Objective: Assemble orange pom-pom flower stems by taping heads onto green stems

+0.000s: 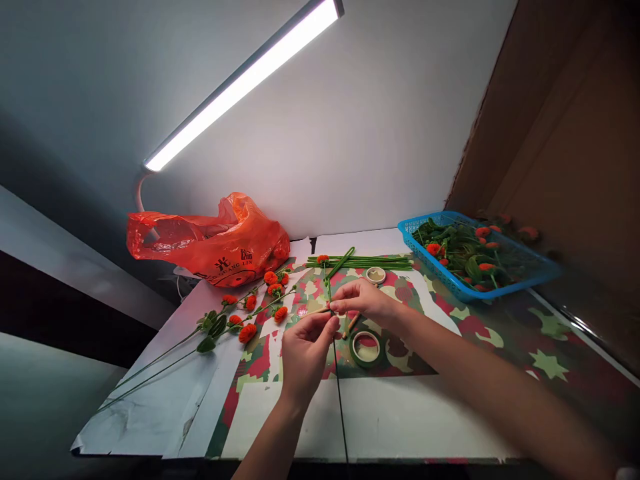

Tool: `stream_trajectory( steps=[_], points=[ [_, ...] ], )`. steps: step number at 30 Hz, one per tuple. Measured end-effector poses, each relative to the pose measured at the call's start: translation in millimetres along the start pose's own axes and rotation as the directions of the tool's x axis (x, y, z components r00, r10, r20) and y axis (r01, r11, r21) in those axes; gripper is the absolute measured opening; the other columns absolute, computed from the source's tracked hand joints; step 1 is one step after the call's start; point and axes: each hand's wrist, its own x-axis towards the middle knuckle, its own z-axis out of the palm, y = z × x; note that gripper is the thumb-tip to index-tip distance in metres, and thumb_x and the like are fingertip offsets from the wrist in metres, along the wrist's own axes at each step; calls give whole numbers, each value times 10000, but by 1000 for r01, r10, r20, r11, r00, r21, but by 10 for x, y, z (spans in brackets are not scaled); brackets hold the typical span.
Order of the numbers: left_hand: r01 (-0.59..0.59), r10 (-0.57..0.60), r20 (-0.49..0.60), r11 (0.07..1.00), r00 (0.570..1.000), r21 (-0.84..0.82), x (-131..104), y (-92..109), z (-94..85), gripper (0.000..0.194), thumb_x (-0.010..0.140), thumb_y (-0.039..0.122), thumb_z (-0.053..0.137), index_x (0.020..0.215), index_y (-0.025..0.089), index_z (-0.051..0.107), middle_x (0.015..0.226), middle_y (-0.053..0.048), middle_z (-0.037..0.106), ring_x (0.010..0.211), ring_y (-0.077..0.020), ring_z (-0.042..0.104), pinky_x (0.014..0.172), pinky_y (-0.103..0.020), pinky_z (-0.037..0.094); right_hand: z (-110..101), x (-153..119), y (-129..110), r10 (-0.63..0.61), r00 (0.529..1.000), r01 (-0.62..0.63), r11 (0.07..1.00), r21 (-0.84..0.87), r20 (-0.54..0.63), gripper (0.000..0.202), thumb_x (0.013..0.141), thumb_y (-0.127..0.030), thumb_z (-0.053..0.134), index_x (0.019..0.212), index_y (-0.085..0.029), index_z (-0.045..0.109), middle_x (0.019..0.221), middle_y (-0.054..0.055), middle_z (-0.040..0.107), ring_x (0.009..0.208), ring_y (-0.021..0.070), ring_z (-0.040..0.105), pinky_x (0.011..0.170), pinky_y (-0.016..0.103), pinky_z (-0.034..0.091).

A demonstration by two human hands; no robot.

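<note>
My left hand (307,347) pinches a thin dark stem (339,393) that runs down toward the table's front edge. Just above it, my right hand (363,300) is closed on the same stem, fingertips nearly touching those of the left. From the top of this stem rises a green part with a small orange flower (323,259). A thin tan strip or stick (315,312) reaches the fingertips from the left. Beside the hands lies a roll of green tape (367,348). Finished-looking orange flower stems (247,333) rest on the left side of the table.
Behind the hands lie green stems (385,263) and a smaller tape roll (375,275). A red plastic bag (240,240) stands back left under a lit lamp (245,83). At the right is a blue basket (463,292) of leaves and orange flowers.
</note>
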Motion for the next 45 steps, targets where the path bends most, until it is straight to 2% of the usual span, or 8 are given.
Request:
stream_trajectory(
  steps=[4,11,15,18,22,28,40,45],
  points=[
    [200,-153,163,923,975,-329,12,-23,-7,196,616,277,774,704,131,679,579,-2,597,521,-71,533,505,-171,433,32,-17,-22,-35,997,33,999,27,64,270,596,-367,767,625,-122,656,585,-11,580,591,105,510,599,252,368],
    [517,-242,458,438,855,-735,-120,-180,143,216,603,226,778,665,129,596,507,82,388,372,21,327,378,-87,316,-6,-17,93,-41,969,9,991,134,242,293,644,-386,739,631,-129,599,626,-1,597,625,117,546,606,253,383],
    [384,-300,241,736,923,-557,-58,-149,123,248,620,304,771,744,131,645,602,22,557,479,-39,497,472,-147,422,-38,4,67,-41,996,38,999,28,84,281,622,-379,745,625,-123,628,592,-8,581,569,97,503,574,245,370],
    [57,-63,-37,990,997,-132,-7,-63,50,261,631,324,762,806,145,686,676,-24,652,573,-115,593,564,-219,476,-9,25,40,-9,998,4,998,-68,-67,260,592,-355,753,606,-123,638,564,-14,565,537,91,473,535,240,354],
    [-125,151,-74,953,986,275,11,47,9,177,665,302,730,769,159,720,640,-37,678,593,-152,622,580,-238,478,36,23,40,33,984,-51,994,-101,-173,246,575,-336,754,598,-119,640,583,1,586,544,100,489,525,241,355],
    [87,-86,13,987,996,-135,95,-5,5,223,617,310,765,722,126,696,587,-22,648,557,-104,592,560,-196,482,-62,7,44,1,1000,3,994,-105,31,265,667,-387,711,711,-126,702,630,1,600,624,107,504,584,237,351],
    [607,-427,442,427,789,-670,53,-163,7,48,755,123,634,780,97,602,583,30,521,454,-9,484,465,-99,438,-98,18,125,78,975,-75,997,-22,210,334,671,-393,727,880,-134,698,716,23,630,673,116,529,610,237,364],
    [468,-422,203,791,884,-394,35,-147,-6,149,722,251,697,738,118,631,597,13,570,468,-39,522,465,-139,436,-119,16,32,33,993,-3,968,-252,116,272,681,-393,701,674,-125,662,596,-3,567,571,100,488,528,223,354]
  ],
)
